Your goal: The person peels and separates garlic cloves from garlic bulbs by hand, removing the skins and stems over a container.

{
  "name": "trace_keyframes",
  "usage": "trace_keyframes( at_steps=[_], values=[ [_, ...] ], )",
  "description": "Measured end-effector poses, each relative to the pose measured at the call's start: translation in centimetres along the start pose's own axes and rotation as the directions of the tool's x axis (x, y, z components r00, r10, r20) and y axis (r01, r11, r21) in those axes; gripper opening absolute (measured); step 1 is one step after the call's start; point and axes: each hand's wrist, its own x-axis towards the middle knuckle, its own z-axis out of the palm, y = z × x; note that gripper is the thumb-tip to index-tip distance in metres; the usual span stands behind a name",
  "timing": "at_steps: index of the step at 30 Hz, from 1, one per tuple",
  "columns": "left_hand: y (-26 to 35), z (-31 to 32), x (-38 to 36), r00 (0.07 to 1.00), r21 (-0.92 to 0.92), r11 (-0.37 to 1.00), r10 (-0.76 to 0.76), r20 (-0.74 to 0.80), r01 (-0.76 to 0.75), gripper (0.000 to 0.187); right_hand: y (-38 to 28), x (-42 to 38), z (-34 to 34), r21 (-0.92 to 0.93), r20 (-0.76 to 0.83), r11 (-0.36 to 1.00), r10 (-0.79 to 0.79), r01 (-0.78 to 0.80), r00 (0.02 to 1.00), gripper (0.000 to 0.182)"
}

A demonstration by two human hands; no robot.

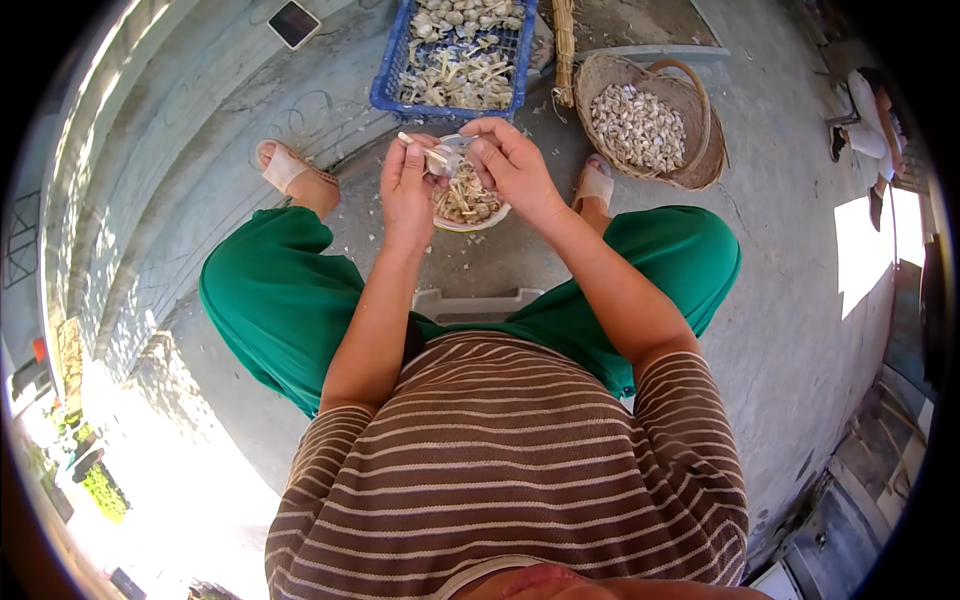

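My left hand (408, 200) is closed on a garlic bulb (440, 160), its dry stem poking out past the thumb. Close beside it, my right hand (520, 178) has its thumb and fingers bent together near the bulb; what lies between them is too small to make out. Both hands are over a pale bowl (468, 228) on the ground between my feet. Dry garlic stems and skins (468, 200) fill the bowl, partly hidden by the hands.
Beyond the bowl, a blue plastic crate (381, 92) holds garlic bulbs with stems. A wicker basket (712, 150) of loose garlic stands to its right, near a straw bundle (564, 50). A phone-like device (294, 24) lies upper left. Another person (868, 125) is at far right.
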Motion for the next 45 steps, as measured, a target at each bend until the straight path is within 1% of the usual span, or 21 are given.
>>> trace_keyframes(
  at_steps=[1,3,5,9,12,19,22,23,24,25,26,28,29,31,33,35,36,39,41,43,45],
  values=[
    [0.0,-0.3,0.1,0.998,0.063,0.998,-0.016,0.054,0.013,0.017,-0.2,-0.1,0.2,0.000,-0.002,1.000,0.002,-0.002,1.000,0.014],
    [-0.1,-0.4,0.0,0.993,0.126,0.992,-0.035,0.109,0.022,0.018,-0.5,-0.2,0.6,-0.475,0.028,0.859,-0.202,0.191,0.979,0.016],
    [0.0,0.0,-0.4,0.992,0.261,0.965,-0.023,0.127,-0.011,0.013,-0.4,0.0,0.5,-0.494,-0.003,0.858,-0.166,0.143,0.986,0.017],
    [-0.3,0.7,-0.8,0.976,0.304,0.947,0.041,0.214,-0.106,0.019,-0.8,0.1,0.2,-0.490,-0.048,0.869,-0.108,0.071,0.993,0.018],
    [0.0,1.2,-0.8,0.987,0.273,0.960,0.024,0.158,-0.067,0.020,-0.1,0.0,0.3,-0.485,-0.015,0.861,-0.184,0.154,0.983,0.018],
    [-1.1,0.3,-0.8,0.986,0.491,0.865,0.022,0.168,-0.103,0.027,0.6,-0.3,1.0,-0.485,0.017,0.850,-0.224,0.204,0.974,0.017],
    [-1.3,0.7,-1.5,0.998,0.547,0.835,0.028,0.052,-0.051,0.028,0.8,-0.5,1.2,-0.438,0.033,0.880,-0.190,0.186,0.981,0.014],
    [-1.3,0.8,-1.5,1.000,0.449,0.893,-0.002,0.001,0.001,0.029,0.8,-0.8,1.4,-0.436,0.032,0.881,-0.189,0.184,0.982,0.014],
    [-1.3,0.8,-1.5,0.998,0.342,0.938,-0.035,-0.045,0.049,0.030,0.2,-0.9,1.6,-0.320,0.031,0.940,-0.117,0.120,0.993,0.013],
    [-1.1,0.9,-1.5,0.998,0.344,0.938,-0.032,-0.045,0.046,0.030,-0.1,-0.9,1.7,-0.201,0.040,0.978,-0.048,0.055,0.998,0.013],
    [-0.8,0.9,-1.5,0.996,0.304,0.949,-0.080,-0.034,0.087,0.030,0.2,-0.8,1.5,-0.200,0.040,0.978,-0.052,0.059,0.998,0.013],
    [-0.6,1.0,-1.4,0.992,0.265,0.956,-0.122,-0.015,0.121,0.029,0.6,-0.4,1.1,0.270,0.130,0.958,0.065,-0.099,0.989,0.011],
    [-0.7,0.9,-1.3,0.988,0.167,0.975,-0.153,0.028,0.146,0.029,0.9,-0.4,0.9,0.268,0.130,0.959,0.059,-0.092,0.990,0.011],
    [-0.6,0.8,-1.0,0.981,0.070,0.983,-0.173,0.087,0.167,0.028,-0.1,-0.6,1.3,0.394,0.059,0.890,0.222,-0.227,0.973,0.008],
    [-0.3,0.7,-1.0,0.969,-0.090,0.965,-0.245,0.034,0.247,0.030,0.1,-0.6,0.8,0.411,0.077,0.881,0.222,-0.234,0.972,0.008],
    [-0.1,0.9,-1.0,0.970,-0.073,0.969,-0.233,0.064,0.237,0.031,0.6,-0.5,0.2,0.554,0.167,0.800,0.162,-0.229,0.973,0.010],
    [0.1,1.0,-1.1,0.968,-0.030,0.968,-0.250,0.027,0.251,0.031,0.1,-0.6,0.3,0.623,0.142,0.739,0.214,-0.255,0.966,0.012],
    [0.1,0.8,-1.0,0.965,0.024,0.966,-0.259,0.038,0.259,0.031,0.0,-0.7,0.8,0.474,0.030,0.854,0.226,-0.213,0.974,0.013],
    [-0.1,0.6,-0.8,0.949,0.028,0.955,-0.298,0.104,0.296,0.030,-0.5,-0.9,1.0,0.412,0.056,0.897,0.150,-0.160,0.987,0.014],
    [0.6,1.4,-0.8,0.948,0.052,0.953,-0.304,0.098,0.300,0.029,-1.3,-0.8,0.9,0.038,0.101,0.991,0.125,-0.129,0.987,0.020],
    [0.0,0.4,-0.5,0.942,-0.061,0.943,-0.322,0.097,0.328,0.025,0.1,-0.4,0.6,-0.015,0.115,0.998,0.055,-0.054,0.992,0.020]
  ],
)
